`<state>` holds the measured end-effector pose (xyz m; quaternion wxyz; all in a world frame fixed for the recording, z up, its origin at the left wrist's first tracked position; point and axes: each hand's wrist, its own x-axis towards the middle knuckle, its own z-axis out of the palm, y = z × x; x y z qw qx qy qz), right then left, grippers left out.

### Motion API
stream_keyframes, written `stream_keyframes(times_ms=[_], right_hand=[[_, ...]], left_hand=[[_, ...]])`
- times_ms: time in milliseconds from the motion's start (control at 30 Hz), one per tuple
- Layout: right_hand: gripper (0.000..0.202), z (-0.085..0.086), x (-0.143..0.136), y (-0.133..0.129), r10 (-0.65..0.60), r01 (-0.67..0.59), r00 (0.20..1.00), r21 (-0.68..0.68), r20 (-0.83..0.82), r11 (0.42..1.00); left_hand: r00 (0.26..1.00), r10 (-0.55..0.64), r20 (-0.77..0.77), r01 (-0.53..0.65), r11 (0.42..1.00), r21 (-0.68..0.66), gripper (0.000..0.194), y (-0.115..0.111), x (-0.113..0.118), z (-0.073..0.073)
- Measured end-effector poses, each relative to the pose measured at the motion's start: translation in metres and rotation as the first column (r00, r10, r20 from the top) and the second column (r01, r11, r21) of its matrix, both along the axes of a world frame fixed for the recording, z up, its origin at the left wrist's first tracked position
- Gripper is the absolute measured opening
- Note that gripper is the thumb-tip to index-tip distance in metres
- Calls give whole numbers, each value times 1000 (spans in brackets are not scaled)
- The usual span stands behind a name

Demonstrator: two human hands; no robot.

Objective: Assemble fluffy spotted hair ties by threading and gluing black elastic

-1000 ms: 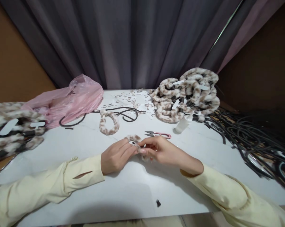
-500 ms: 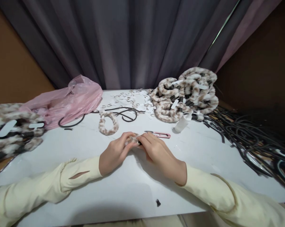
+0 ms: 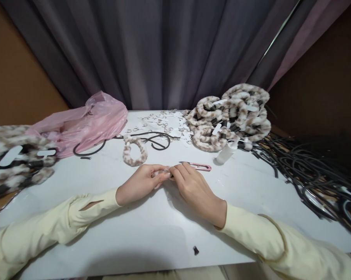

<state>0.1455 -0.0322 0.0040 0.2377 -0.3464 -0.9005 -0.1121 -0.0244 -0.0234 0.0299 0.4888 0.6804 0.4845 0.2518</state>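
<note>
My left hand [image 3: 140, 182] and my right hand [image 3: 195, 190] meet fingertip to fingertip above the middle of the table. Pinched between them is a small fluffy piece [image 3: 163, 171], pale and brownish, mostly covered by the fingers. Both hands are closed on it. Just beyond my right fingers lie pink-handled thread snips [image 3: 207, 168]. A fluffy white-and-brown ring [image 3: 144, 156] rests flat beyond my left hand. Farther right, a small white squeeze bottle [image 3: 224, 154] stands tilted-looking on the table. Near the front edge is a small black scrap [image 3: 195, 250].
Fluffy rings with white tags are heaped at back right [image 3: 210, 143] and far left [image 3: 6, 179]. A pink plastic bag [image 3: 102, 120] sits at back left. Black cords [image 3: 303, 163] tangle at right; a black cord [image 3: 160, 147] and small metal rings [image 3: 163, 120] lie at the back.
My left hand has turned and drawn slightly left and lower, its fingers straighter. Less of the fluffy piece shows. My right hand stays nearly in place.
</note>
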Motion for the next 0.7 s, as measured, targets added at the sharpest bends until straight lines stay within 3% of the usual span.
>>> stream_keyframes(times_ms=[200,367,700], right_hand=[[27,-2,2,5,44,-56,995,-150,-85,987],[36,-2,5,7,104,-134,983,-201,-150,970],[25,-3,3,6,108,-122,985,-99,-135,988]], left_hand=[[947,67,314,42,944,-328,37,3,-2,-10],[929,92,359,50,929,-367,29,4,-4,-11],[922,143,360,37,892,-450,29,1,-2,-7]])
